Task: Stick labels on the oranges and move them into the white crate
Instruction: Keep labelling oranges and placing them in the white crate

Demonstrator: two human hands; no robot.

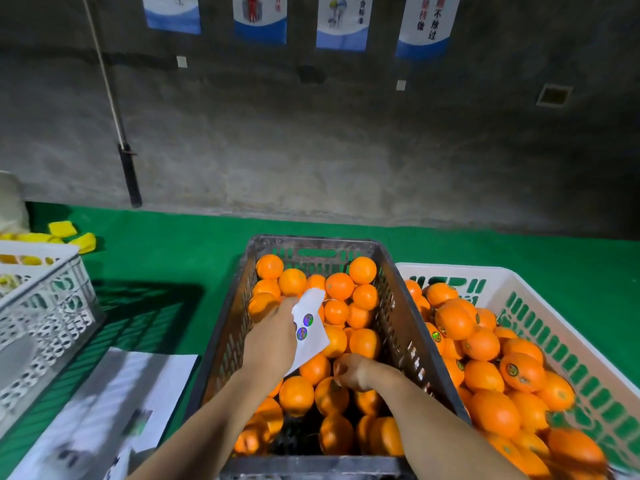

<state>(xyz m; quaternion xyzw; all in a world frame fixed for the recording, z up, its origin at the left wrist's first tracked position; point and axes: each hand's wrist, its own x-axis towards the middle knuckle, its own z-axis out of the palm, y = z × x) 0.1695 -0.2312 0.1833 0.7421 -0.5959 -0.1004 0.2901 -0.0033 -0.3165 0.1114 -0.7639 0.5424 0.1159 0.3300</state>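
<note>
The left hand [272, 341] reaches forward into a dark grey slotted plastic crate [398, 327], back of the hand up. Its fingers [285, 306] are curled round the left edge of a white paper backing sheet [313, 344], which carries two round shiny labels [308, 320]. The right hand [351, 372] sits nearer and just to the right, wrist bent. Its fingers [341, 370] are bunched together, tips down on top of one round orange [329, 401] near the middle of the dark crate. A small dark label seems to lie under those tips, but I cannot tell whether they pinch it or only press it.

Loose oranges [362, 270] fill the dark crate around both hands. Touching its right side stands the white slotted plastic crate [540, 306], heaped with labelled oranges [485, 344].

Both crates rest on a green surface [173, 258]. At the left stands a pale lattice crate [45, 306], with yellow foam pieces [62, 229] beyond it and white paper sheets [138, 386] nearer. A grey concrete wall [311, 150] with posters [259, 19] closes the far side.
</note>
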